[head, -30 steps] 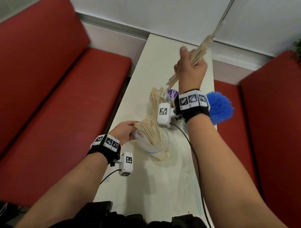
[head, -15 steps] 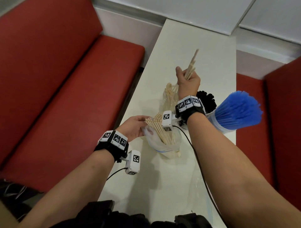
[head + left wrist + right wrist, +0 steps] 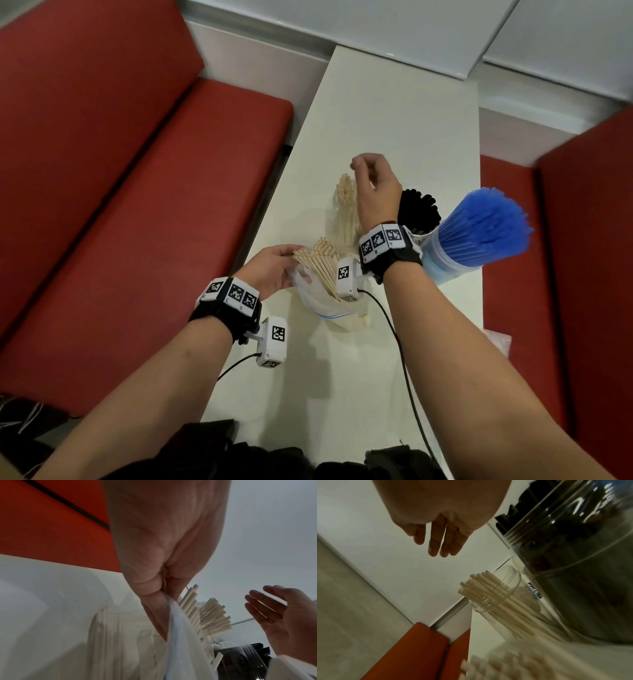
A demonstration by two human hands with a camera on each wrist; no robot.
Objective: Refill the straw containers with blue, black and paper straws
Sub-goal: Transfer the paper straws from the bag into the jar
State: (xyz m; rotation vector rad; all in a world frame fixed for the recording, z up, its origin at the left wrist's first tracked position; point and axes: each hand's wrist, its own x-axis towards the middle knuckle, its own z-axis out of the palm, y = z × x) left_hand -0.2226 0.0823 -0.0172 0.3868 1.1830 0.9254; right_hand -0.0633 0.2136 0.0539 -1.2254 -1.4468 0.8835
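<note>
Two batches of pale paper straws stand on the long cream surface (image 3: pixel 394 113): one in the clear round jar (image 3: pixel 501 599) farther off, one in the clear plastic bag (image 3: pixel 318 301) nearer. The left hand (image 3: pixel 274 267) pinches the bag's rim, while the right hand (image 3: pixel 375 192) hovers empty, fingers loosely spread, above the jar. The bagged straws (image 3: pixel 318 263) lean up and left, just near-left of the right hand, probably next to grab; the black straws (image 3: pixel 418 209) and blue straws (image 3: pixel 486 226) stand right.

Bare forearms; black wristbands (image 3: pixel 226 313), white tagged camera modules, black cables.
</note>
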